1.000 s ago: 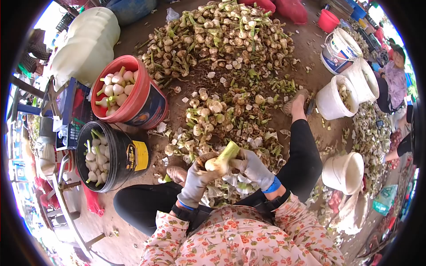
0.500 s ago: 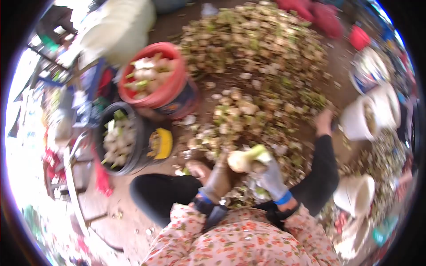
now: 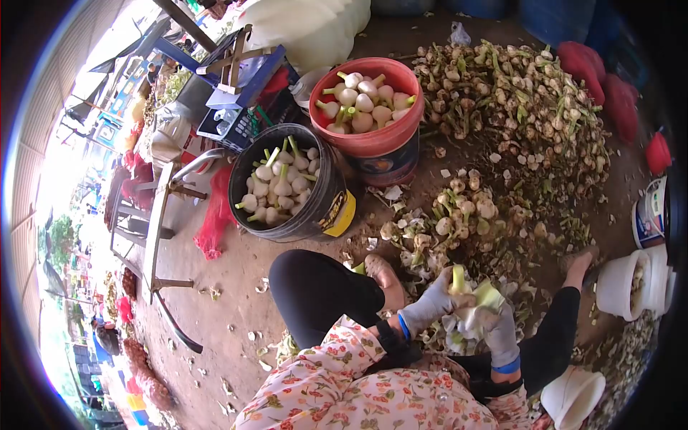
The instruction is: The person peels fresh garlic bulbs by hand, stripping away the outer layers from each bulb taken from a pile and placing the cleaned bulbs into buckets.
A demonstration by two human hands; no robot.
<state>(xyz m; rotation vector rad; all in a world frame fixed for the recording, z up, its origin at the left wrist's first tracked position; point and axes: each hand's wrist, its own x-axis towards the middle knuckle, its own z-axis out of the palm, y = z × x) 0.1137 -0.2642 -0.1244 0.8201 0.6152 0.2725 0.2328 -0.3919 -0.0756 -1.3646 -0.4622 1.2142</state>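
The person sits low over the floor (image 3: 236,304), legs spread in dark trousers (image 3: 315,294), with both gloved hands close together in front of the body. The left hand (image 3: 434,299) has its fingers closed round a garlic head (image 3: 464,299), whose short green stem (image 3: 458,278) points up past them. The right hand (image 3: 503,334), just beside it, has its fingers pinched on a pale green leaf sheath (image 3: 488,296); where bulb ends and peel begins is hard to make out. Loose skins lie under the hands, and a small heap of untrimmed garlic (image 3: 466,208) sits just beyond, with a far larger pile (image 3: 516,107) behind it. To the left stand a black bucket (image 3: 308,226) and a red bucket (image 3: 380,145), nearly touching, both holding clean white bulbs. A white bucket (image 3: 570,398) leans near the right knee, and another white bucket (image 3: 614,288) stands beyond the right foot.
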